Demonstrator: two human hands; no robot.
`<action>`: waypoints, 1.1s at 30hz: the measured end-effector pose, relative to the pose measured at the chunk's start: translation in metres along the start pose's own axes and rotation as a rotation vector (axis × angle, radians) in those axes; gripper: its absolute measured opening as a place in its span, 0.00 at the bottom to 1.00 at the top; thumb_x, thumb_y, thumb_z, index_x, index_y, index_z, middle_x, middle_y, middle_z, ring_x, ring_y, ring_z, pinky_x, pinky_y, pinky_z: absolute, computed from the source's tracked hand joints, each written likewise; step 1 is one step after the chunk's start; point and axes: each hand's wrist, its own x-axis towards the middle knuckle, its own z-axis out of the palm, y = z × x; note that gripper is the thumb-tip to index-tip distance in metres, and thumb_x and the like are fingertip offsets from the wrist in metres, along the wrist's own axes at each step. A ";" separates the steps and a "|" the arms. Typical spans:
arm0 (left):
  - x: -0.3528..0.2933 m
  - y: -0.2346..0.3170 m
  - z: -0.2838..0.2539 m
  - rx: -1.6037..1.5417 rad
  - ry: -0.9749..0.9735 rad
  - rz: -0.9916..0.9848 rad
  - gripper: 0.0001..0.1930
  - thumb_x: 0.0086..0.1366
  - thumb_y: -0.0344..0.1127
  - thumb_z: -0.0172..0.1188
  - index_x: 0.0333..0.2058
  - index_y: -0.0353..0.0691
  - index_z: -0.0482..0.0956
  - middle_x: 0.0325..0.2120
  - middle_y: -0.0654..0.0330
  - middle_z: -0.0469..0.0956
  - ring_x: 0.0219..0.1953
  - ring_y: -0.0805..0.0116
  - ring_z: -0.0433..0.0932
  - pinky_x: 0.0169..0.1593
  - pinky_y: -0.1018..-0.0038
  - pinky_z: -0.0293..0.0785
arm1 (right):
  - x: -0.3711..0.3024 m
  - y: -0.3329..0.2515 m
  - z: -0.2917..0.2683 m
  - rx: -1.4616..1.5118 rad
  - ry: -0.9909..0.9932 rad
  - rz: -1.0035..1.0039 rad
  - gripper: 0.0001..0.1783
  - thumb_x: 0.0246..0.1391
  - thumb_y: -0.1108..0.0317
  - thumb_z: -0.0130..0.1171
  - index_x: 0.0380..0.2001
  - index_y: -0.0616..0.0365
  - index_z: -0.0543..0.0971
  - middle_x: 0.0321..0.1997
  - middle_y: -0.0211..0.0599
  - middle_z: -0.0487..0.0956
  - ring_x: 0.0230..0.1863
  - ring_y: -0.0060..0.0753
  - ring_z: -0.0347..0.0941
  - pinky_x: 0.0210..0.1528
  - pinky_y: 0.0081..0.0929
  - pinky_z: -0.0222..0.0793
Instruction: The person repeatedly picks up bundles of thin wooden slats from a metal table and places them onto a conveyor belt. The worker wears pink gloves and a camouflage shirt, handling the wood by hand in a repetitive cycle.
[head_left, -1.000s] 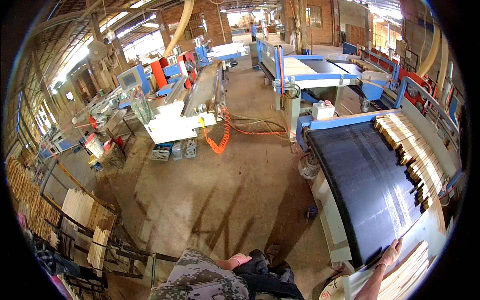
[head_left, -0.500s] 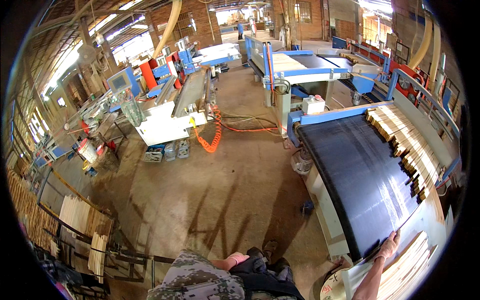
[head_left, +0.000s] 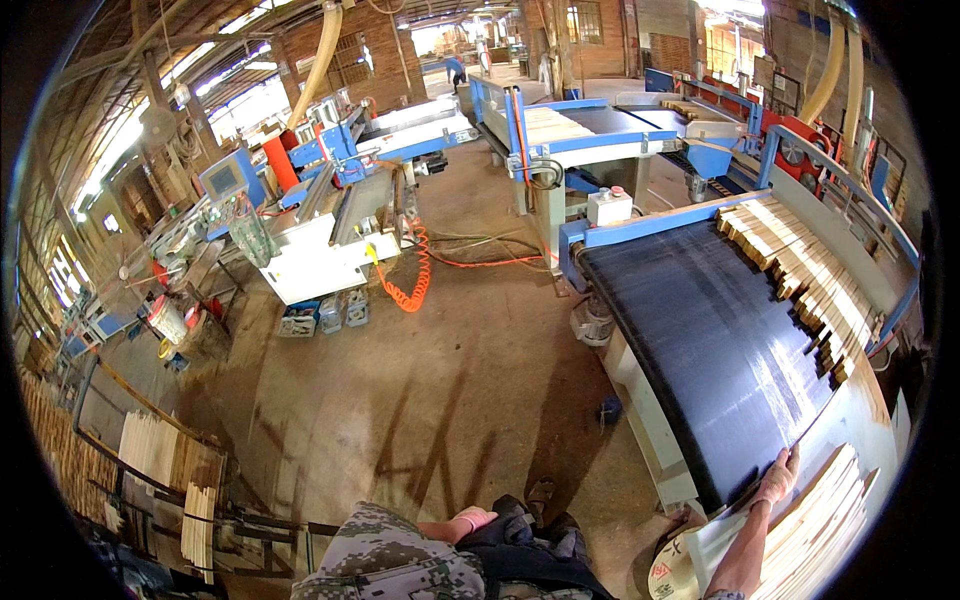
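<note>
My right hand rests at the near end of a black conveyor belt, where the belt meets a pale metal table. Its fingers stretch along that edge and appear to hold nothing. Beside this hand, on the right, lies a stack of pale wooden strips. My left hand is low in the middle, beside my camouflage sleeve and against dark cloth; its fingers are too hidden to read. A row of short wooden strips lines the belt's right side, their ends uneven.
A white and blue machine with a coiled orange hose stands at left. Parts bins sit on the floor below it. Lower left, a metal rack holds bundled strips. A round stool stands near my right forearm.
The whole view has shifted slightly. On the left machine, the red and blue parts have changed position. Far back, a person in blue now appears bent over. My hands stay in place.
</note>
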 end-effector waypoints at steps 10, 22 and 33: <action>0.028 -0.016 0.013 0.354 -0.070 0.257 0.27 0.78 0.56 0.42 0.64 0.53 0.79 0.62 0.49 0.81 0.68 0.47 0.76 0.69 0.55 0.71 | -0.001 -0.004 0.006 0.012 0.021 -0.015 0.26 0.73 0.63 0.61 0.70 0.59 0.77 0.65 0.43 0.84 0.60 0.34 0.81 0.66 0.29 0.72; 0.039 -0.038 0.019 0.361 0.006 0.254 0.25 0.79 0.52 0.42 0.64 0.55 0.79 0.60 0.50 0.82 0.64 0.47 0.79 0.66 0.54 0.74 | -0.004 -0.004 0.006 0.048 -0.012 0.002 0.26 0.73 0.63 0.61 0.70 0.59 0.77 0.66 0.43 0.83 0.62 0.34 0.80 0.68 0.29 0.70; 0.057 -0.048 0.024 0.337 -0.036 0.176 0.32 0.77 0.62 0.42 0.60 0.46 0.83 0.60 0.47 0.82 0.67 0.46 0.77 0.67 0.55 0.71 | -0.001 -0.002 0.003 0.003 -0.005 -0.021 0.26 0.72 0.62 0.60 0.69 0.60 0.77 0.65 0.44 0.84 0.62 0.37 0.81 0.68 0.31 0.71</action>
